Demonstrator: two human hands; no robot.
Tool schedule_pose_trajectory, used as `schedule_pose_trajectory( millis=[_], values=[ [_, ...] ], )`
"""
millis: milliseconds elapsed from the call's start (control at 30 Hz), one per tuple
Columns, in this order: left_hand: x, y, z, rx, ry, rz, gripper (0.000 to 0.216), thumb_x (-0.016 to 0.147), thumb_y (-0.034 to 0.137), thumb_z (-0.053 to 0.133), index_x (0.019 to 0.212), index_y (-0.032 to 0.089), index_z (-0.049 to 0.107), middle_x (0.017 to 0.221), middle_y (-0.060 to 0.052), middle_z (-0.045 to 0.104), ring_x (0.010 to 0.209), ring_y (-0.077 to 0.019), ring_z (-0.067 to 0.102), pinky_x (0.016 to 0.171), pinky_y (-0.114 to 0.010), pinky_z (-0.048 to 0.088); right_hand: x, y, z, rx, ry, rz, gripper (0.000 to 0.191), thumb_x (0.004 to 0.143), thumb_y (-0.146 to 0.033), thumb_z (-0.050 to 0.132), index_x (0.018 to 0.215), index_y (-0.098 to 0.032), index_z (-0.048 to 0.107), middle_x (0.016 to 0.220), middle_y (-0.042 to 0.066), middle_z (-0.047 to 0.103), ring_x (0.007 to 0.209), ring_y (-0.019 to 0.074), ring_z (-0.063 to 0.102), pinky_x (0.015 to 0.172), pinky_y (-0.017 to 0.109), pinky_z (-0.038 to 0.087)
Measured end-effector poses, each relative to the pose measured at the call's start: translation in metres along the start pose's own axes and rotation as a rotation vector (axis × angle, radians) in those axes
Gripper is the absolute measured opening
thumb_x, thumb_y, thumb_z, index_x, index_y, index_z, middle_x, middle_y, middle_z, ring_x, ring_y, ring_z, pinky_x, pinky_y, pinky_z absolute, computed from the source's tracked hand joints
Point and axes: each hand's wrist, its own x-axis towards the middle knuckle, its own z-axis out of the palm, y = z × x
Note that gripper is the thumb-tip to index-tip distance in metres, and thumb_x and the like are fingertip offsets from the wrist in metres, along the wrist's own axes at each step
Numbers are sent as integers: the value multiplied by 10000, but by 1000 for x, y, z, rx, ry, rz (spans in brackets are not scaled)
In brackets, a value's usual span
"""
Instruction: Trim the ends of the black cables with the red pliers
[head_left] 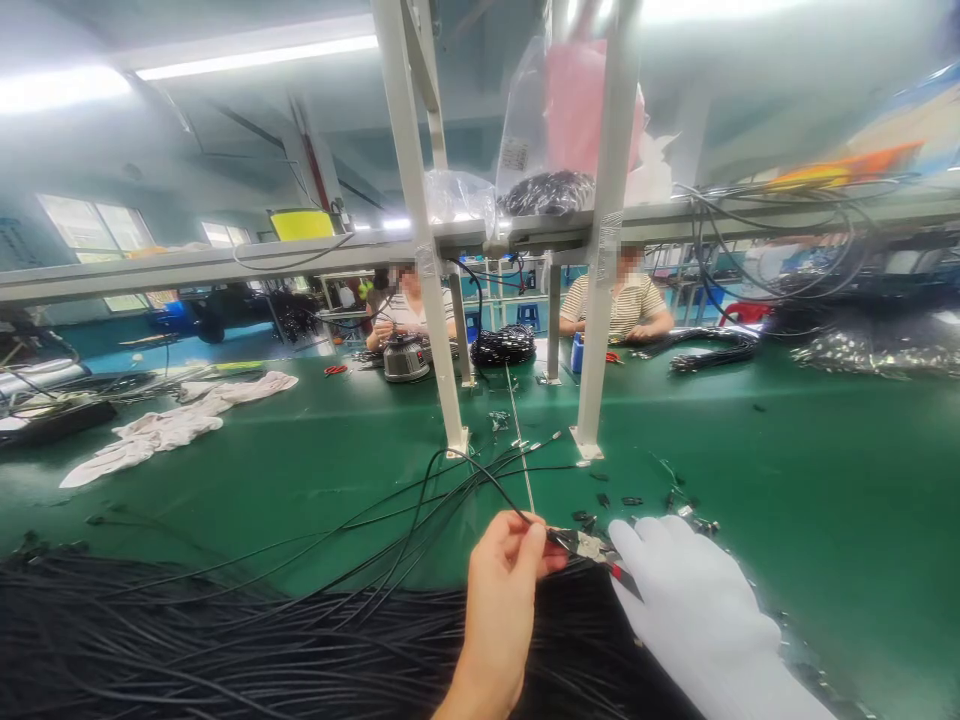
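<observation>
My bare left hand [504, 590] pinches the end of a thin black cable [480, 476] that loops up off the green table. My right hand [694, 600], in a white glove, grips small cutting pliers [592, 548] with red handles. The jaws of the pliers meet the cable end right at my left fingertips. A big bundle of black cables [225, 650] lies across the near edge under both hands. Small cut bits of cable [622, 500] lie scattered just beyond the pliers.
White frame posts [435, 300] [600, 300] stand on the green table [825, 480] ahead, carrying a shelf with bagged cables. White cloths [172, 420] lie at left. Two people sit working at the far side, near a round machine [406, 358] and cable coils [502, 345].
</observation>
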Motion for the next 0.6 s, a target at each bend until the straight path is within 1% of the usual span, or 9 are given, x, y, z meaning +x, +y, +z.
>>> schedule_pose_trajectory(
  millis=[100,200,367,600],
  values=[
    [0,-1,0,-11,-20,-4,244,789,337,730,899,127,675,814,-68,727,763,-187,690,797,-330,571,-1,3,0,-7,-11,-22,130,823,-269,514,712,-237,573,649,14,504,641,185,400,619,322,207],
    [-1,0,1,-9,-20,-7,227,754,283,755,895,120,683,832,-79,739,767,-186,695,793,-314,565,-2,6,0,-25,-49,-61,127,839,-270,531,724,-237,576,660,9,510,644,181,417,620,320,210],
    [0,-3,1,-12,10,4,195,730,277,766,831,129,690,791,-63,734,734,-181,697,767,-307,569,-3,5,3,-19,-3,-36,172,837,-257,484,687,-233,564,631,14,489,618,179,400,609,326,191],
    [4,-14,-1,-57,49,33,194,702,278,791,799,135,705,737,-41,716,675,-163,682,711,-289,574,-6,5,6,-36,-51,-38,118,795,-253,529,681,-233,551,622,8,490,607,174,421,603,321,183]
  ],
)
